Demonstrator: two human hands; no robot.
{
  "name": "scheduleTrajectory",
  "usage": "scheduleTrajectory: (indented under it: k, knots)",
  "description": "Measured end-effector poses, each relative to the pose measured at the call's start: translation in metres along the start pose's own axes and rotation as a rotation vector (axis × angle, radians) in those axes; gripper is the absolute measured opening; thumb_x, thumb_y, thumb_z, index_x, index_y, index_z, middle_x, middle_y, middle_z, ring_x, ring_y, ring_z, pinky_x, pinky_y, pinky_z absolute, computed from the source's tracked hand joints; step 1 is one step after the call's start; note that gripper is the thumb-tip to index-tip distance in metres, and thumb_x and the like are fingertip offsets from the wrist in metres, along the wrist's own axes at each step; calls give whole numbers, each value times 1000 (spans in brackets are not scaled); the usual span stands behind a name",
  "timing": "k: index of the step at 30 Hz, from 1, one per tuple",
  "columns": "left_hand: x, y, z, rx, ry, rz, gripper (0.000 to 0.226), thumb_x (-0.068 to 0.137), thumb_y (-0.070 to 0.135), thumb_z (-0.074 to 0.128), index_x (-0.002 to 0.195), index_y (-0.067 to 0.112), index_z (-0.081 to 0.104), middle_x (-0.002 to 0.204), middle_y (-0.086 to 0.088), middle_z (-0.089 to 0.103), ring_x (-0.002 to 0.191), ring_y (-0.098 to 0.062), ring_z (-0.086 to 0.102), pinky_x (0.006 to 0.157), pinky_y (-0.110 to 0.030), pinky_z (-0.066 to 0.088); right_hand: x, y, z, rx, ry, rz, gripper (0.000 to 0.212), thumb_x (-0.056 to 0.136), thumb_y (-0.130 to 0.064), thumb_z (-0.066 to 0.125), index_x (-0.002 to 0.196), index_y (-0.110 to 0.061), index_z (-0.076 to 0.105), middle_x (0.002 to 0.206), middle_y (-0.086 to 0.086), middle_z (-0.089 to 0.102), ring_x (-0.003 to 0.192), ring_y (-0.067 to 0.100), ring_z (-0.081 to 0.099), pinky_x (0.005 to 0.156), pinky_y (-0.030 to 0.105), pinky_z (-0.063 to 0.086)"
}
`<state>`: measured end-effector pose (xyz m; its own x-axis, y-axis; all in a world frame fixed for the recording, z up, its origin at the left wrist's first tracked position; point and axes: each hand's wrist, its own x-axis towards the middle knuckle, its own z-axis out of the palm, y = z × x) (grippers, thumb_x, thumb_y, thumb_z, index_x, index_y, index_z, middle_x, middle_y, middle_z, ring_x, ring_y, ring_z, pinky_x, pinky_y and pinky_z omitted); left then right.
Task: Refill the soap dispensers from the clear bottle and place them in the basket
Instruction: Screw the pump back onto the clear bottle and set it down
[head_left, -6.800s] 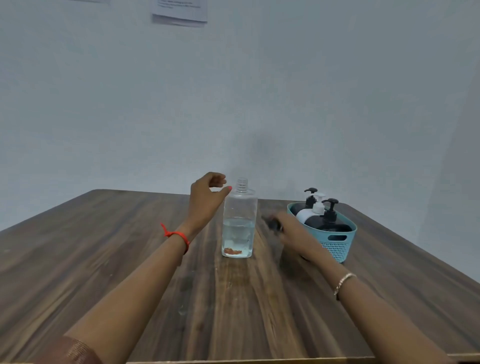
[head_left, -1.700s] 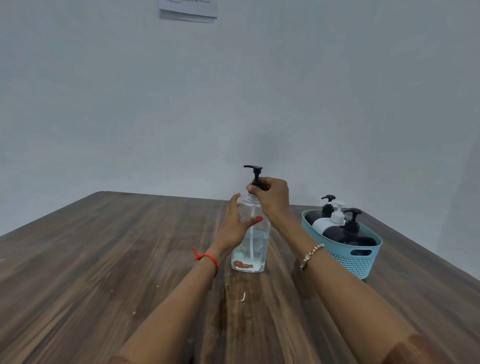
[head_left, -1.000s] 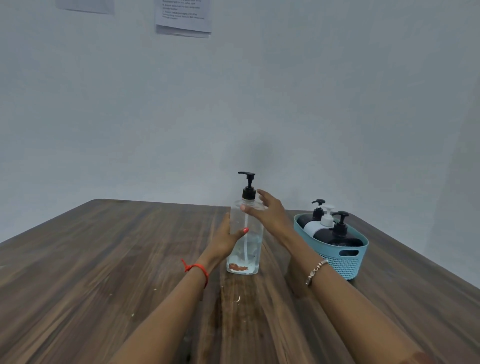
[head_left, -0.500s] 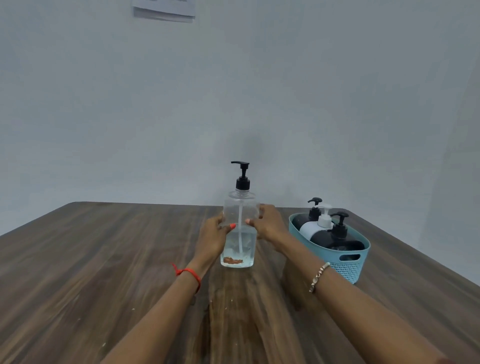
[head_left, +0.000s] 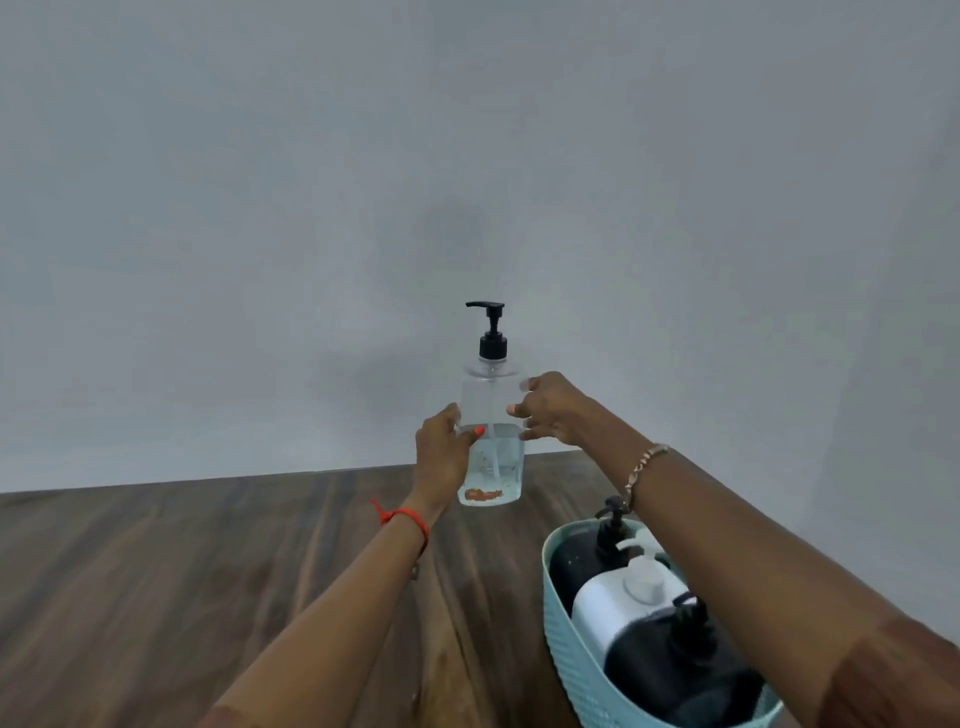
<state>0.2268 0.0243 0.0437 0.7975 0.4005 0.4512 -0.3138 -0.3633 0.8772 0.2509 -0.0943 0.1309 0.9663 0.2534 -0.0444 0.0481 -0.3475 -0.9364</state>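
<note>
The tabletop (head_left: 182, 597) ends in a far edge where it meets the grey wall (head_left: 467, 156), a line running from 9 o'clock across to about 2 o'clock. Open wood spreads from 7 to 9 o'clock, left of the arms. A teal basket (head_left: 551, 582) crowds the corner at 5 o'clock, its rim running out of view at the bottom. The clear bottle (head_left: 491, 400) is just above the middle of the view, at the far edge. It is upright, its long axis running 12 to 6, and the black pump (head_left: 492, 340) on top aims its spout toward 9 o'clock. I cannot tell whether its base touches the wood. Clear liquid fills its lower part, with reddish specks at the bottom. The left hand (head_left: 444, 457) has a closed grip on the bottle's left side, thumb laid across the front. The right hand (head_left: 553, 410) has its grip curled on the right shoulder, fingertips pressed to the plastic. The right forearm passes over the basket, which holds a black dispenser (head_left: 571, 571) at the far end, a white dispenser (head_left: 602, 613) in the middle and a second black dispenser (head_left: 654, 675) nearest. A red thread (head_left: 402, 518) circles the left wrist and a bracelet (head_left: 644, 467) the right.
</note>
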Motion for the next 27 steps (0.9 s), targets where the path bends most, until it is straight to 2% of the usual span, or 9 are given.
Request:
scheduleTrajectory:
  k: [3,6,10,15,19,21,23,26,27]
  knots:
    - [23,-21,24,21,-23,-61,20,86,8,59,101,-6,62,104,-20,68,92,-35,65,81,-50,55,36,17,-9,8,12,41,44,87,9,54,130,8,41,128,25,51,105,29,55,89,38,50]
    - [38,-40,47,16,-27,-130,20,83,9,63,97,-5,62,102,-19,68,93,-36,65,83,-54,53,67,32,-15,2,10,56,53,87,8,53,137,2,36,132,23,48,117,31,52,91,36,50]
    - [46,-50,67,-12,-1,-194,30,83,7,65,111,-1,58,116,-17,63,107,-32,60,91,-36,49,92,48,-21,-35,17,87,51,87,9,52,136,-1,40,109,17,52,99,24,54,92,36,49]
    - [42,-62,80,-24,-8,-236,35,83,5,65,115,-1,55,120,-18,61,110,-31,58,93,-37,48,100,65,-27,-58,-14,142,49,88,12,44,135,0,40,95,14,52,93,23,51,98,37,46]
    - [32,-70,87,-62,-4,-271,33,83,3,65,114,2,55,110,-14,61,102,-21,56,89,-29,46,100,78,-29,-95,-46,156,54,90,12,38,141,-5,32,97,16,54,91,23,51,102,44,44]
    - [30,-69,88,-72,-22,-265,28,83,4,65,108,10,52,104,-6,57,98,-17,54,84,-26,45,97,81,-30,-102,-75,155,51,90,10,37,139,-4,36,108,21,58,91,23,51,103,47,42]
    - [27,-68,88,-56,-71,-256,35,83,7,66,114,8,50,110,-6,57,100,-18,55,85,-27,46,93,81,-32,-113,-111,146,43,90,8,39,131,-2,43,109,20,57,95,23,51,105,43,41]
    - [16,-58,82,-16,-152,-253,49,82,16,69,124,7,45,120,-6,58,108,-21,57,91,-32,49,84,80,-38,-168,-103,142,34,91,5,45,125,3,45,117,16,55,111,27,54,104,35,41]
    - [11,-54,79,-26,-161,-257,50,83,19,68,125,8,44,122,-6,58,111,-23,58,94,-35,49,78,79,-42,-190,-87,147,28,91,2,47,120,1,48,112,15,55,106,25,55,101,34,43]
